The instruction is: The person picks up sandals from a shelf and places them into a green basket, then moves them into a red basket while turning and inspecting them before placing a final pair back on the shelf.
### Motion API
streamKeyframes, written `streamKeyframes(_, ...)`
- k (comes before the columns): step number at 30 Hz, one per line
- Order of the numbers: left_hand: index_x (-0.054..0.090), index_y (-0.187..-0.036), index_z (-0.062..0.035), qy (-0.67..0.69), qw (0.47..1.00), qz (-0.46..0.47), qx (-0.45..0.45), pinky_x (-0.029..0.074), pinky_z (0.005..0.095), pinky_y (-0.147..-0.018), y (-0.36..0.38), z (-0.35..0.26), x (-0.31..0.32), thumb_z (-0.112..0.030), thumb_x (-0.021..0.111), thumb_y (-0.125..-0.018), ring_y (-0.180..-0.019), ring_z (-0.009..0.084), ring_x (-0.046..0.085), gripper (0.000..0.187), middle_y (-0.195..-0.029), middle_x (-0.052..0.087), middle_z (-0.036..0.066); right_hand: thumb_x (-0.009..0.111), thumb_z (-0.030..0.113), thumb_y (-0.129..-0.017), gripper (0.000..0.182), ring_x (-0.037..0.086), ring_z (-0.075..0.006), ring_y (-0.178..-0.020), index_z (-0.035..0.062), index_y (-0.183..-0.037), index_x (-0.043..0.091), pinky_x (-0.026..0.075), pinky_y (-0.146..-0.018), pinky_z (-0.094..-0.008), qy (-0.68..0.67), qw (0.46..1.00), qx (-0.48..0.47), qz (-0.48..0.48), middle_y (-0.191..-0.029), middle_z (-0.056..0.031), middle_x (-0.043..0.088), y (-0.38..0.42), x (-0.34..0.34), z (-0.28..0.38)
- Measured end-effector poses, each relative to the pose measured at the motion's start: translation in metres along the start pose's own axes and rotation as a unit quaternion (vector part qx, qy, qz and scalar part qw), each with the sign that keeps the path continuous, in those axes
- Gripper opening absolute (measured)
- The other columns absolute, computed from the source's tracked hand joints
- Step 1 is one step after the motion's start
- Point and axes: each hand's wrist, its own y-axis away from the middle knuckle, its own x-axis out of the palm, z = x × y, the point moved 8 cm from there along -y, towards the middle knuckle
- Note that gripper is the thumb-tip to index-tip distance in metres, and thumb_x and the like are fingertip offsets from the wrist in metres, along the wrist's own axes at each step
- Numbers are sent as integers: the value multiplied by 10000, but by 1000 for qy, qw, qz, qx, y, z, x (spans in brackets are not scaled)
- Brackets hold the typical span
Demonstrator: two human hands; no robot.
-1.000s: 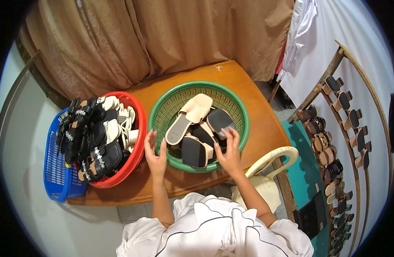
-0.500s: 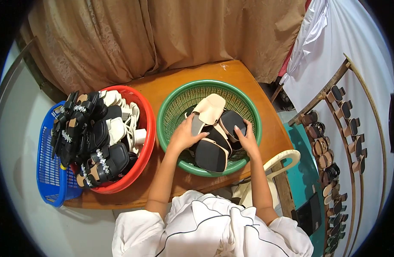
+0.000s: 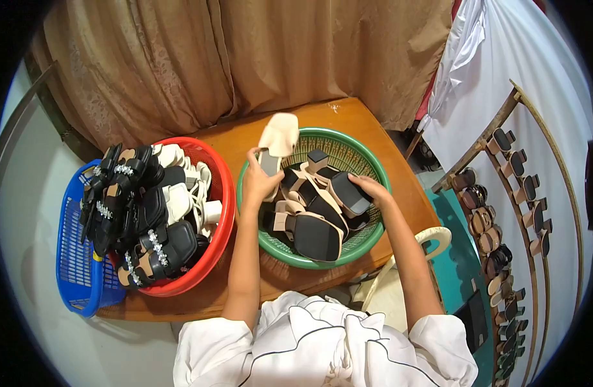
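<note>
My left hand (image 3: 260, 184) is closed around a beige sandal (image 3: 280, 134) with a grey patch on it, raised over the left rim of the green basket (image 3: 247, 222). On the right side of that basket, my right hand (image 3: 375, 191) grips the edge of a sandal with a black sole (image 3: 350, 195), the thumb on top and the other fingers mostly hidden. Between the hands lie several more black and beige block-heeled sandals (image 3: 317, 237), piled in the basket.
A red basin (image 3: 227, 193) left of the green basket holds black and white sandals, some with sparkling straps. Beside it is a blue basket (image 3: 74, 238). Both baskets and the basin are on a wooden table (image 3: 348, 119). At right are a chair (image 3: 438, 242) and a shoe rack (image 3: 528, 213).
My left hand has moved left and up with the beige sandal, away from the pile. The sandals beneath show more. My right hand stays at the black-soled sandal.
</note>
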Motion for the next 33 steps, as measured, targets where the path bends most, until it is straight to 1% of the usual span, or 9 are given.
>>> streamKeyframes(5,289,-1144,-80,-33,994,76,-78,443,432,-721,16,16,13,-240,686,-556,-849,410,547,728,-932,559,250,575,479,-762,579,578,-181,-821,-31,-1035,540,453,-709,-275,-3,1000,-17,7,-961,-125,589,6,4,6)
streamKeyframes(8,294,-1134,-75,-46,998,20,-48,442,430,-718,16,22,7,-235,683,-558,-850,405,548,713,-941,556,247,597,461,-756,585,579,-169,-777,-41,-1047,523,455,-689,-259,-22,998,-61,-17,-925,-118,594,2,-1,2)
streamKeyframes(17,283,-1138,-63,-54,996,61,-38,442,426,-751,16,34,17,-246,699,-585,-907,397,538,716,-1007,547,226,600,362,-796,457,561,-122,-733,-7,-1053,520,453,-658,-231,-186,968,-159,-61,-869,-66,593,24,-13,17)
streamKeyframes(18,277,-1145,-65,-47,995,80,-44,433,425,-783,17,32,18,-256,705,-601,-959,389,521,718,-1070,525,216,577,325,-821,413,550,-113,-796,14,-1085,511,437,-711,-222,-196,966,-151,-69,-912,-51,583,32,-13,21)
streamKeyframes(21,276,-1155,-64,-51,993,107,-18,417,415,-822,18,38,28,-259,701,-613,-1013,372,499,716,-1131,492,214,559,297,-837,395,522,-104,-882,14,-1106,499,409,-781,-222,-214,941,-236,-115,-981,-44,563,57,-13,37)
streamKeyframes(22,313,-1145,-60,-56,993,102,-7,406,410,-839,18,40,30,-263,685,-645,-1035,358,484,655,-1134,484,204,546,253,-849,379,488,-106,-955,9,-1130,474,379,-837,-228,-204,941,-247,-111,-1053,-42,532,63,-13,38)
streamKeyframes(26,398,-1086,-65,-82,995,54,14,416,444,-794,16,43,29,-233,674,-670,-943,406,471,526,-1024,473,189,543,192,-848,389,465,-126,-1013,8,-1171,428,361,-875,-245,-224,912,-329,-98,-1112,-61,502,99,-7,51)
streamKeyframes(30,450,-1024,-45,-54,998,-5,26,377,429,-838,17,36,21,-199,669,-673,-989,369,429,442,-1016,412,175,545,181,-847,427,464,-123,-1026,6,-1204,392,364,-876,-246,-248,893,-361,-103,-1139,-71,493,129,-4,51)
streamKeyframes(33,464,-998,-38,-49,992,-76,92,357,420,-858,22,6,6,-170,661,-680,-976,358,431,396,-1010,416,169,544,186,-848,442,477,-114,-1006,8,-1216,376,382,-857,-236,-276,887,-359,-92,-1130,-69,499,143,-4,44)
